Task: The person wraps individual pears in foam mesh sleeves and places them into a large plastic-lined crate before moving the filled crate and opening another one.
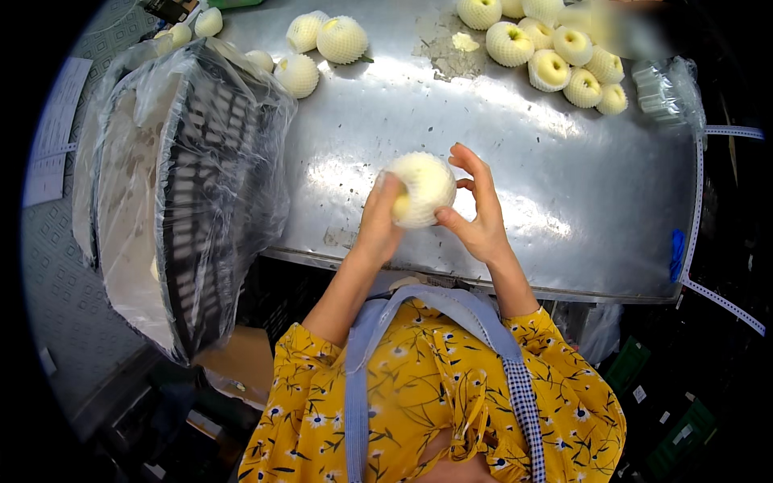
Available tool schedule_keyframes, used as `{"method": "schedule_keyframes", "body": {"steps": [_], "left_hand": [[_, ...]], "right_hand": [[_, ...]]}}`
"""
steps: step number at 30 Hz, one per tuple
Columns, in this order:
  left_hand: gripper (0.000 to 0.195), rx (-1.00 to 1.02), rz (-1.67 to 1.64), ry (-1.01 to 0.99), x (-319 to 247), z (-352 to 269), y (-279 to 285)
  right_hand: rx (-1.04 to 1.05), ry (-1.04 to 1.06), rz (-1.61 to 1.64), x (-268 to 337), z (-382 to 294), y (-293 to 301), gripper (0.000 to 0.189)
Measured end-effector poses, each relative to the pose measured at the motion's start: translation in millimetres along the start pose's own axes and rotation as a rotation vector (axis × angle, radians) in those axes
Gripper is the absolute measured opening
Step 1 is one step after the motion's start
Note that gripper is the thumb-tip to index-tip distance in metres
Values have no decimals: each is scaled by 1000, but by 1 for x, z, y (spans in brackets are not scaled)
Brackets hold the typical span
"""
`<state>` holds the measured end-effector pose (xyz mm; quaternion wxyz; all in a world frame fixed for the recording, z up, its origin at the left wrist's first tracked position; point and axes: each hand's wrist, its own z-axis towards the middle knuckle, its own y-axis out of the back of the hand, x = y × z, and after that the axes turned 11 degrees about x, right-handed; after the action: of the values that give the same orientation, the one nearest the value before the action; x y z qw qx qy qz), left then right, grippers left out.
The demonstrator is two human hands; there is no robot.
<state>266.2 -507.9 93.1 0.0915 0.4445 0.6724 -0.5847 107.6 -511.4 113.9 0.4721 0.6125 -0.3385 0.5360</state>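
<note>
My left hand grips a round, pale yellow fruit in a white foam net sleeve, with the thumb over its left side. The fruit is slightly blurred and is held above a metal table. At its right side is my right hand, fingers spread and curved. Its thumb tip meets the fruit's lower right edge, or nearly so; the other fingers stand apart from it.
Left stands a black plastic crate lined with clear film. Netted fruits lie beyond it, and a group of several more at the far right. Clear plastic packaging and a blue item lie along the table's right edge.
</note>
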Motion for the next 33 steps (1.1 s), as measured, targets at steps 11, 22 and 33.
{"method": "schedule_keyframes", "body": {"steps": [11,22,33], "left_hand": [[74,18,48,58,-8,-1,-15],[88,203,-473,122,13,-6,17],[97,701,-848,129,22,-6,21]], "right_hand": [[-95,188,-271,-4,0,-20,72],[-193,197,-163,13,-7,-38,84],[-63,428,-172,27,-12,-34,66]]}}
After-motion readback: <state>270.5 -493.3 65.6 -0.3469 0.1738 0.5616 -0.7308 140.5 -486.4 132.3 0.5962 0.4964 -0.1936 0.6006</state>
